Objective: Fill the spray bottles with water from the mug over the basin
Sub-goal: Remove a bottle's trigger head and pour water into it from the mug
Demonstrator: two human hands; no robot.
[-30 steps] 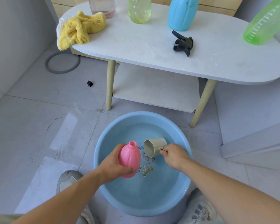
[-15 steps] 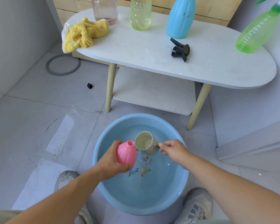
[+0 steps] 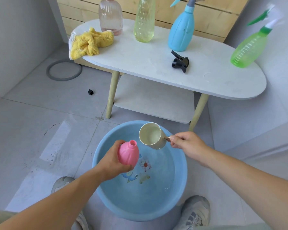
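Mug [image 3: 152, 136] lifted — pinched by (right) fingers [image 3: 174, 139].

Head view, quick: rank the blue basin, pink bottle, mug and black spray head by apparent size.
1. blue basin, by far
2. pink bottle and mug: look alike, not ranked
3. black spray head, though it lies farther from the camera

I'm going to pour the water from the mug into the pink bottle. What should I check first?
1. Cap off the pink bottle: ok.
2. Bottle gripped by the left hand: ok.
3. Handle of the mug held by the right hand: ok.
4. Bottle and mug both over the basin: ok.
5. Mug rim right above the bottle mouth: not ok, it sits off to one side.
6. Water in the mug: cannot tell.
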